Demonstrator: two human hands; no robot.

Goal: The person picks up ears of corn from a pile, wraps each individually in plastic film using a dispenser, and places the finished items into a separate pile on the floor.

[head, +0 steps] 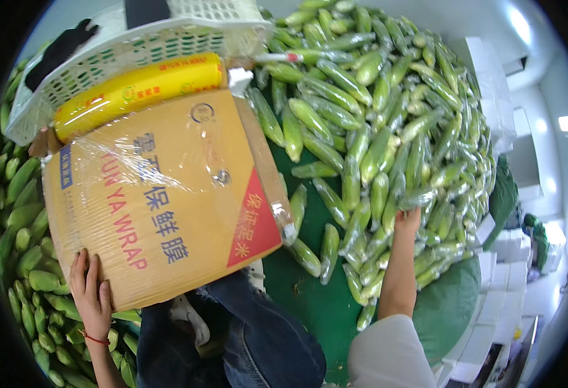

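Note:
My left hand (90, 296) rests on the near left corner of a cardboard box (177, 199) of cling film, fingers a little apart. A yellow roll of cling film (138, 92) lies along the box's far edge, and clear film stretches from it over the box top. My right hand (408, 219) reaches out to the right, gripping a film-wrapped ear of corn (417, 198) at the pile; its fingers are partly hidden. Around it is a large heap of wrapped green corn ears (371, 106).
Behind the roll stands a white plastic basket (187, 41) with a black glove (61, 53) on it. Unwrapped corn ears (37, 271) lie along the left. A green surface (303, 305) shows beside my knees (264, 330). White boxes (497, 286) are stacked at right.

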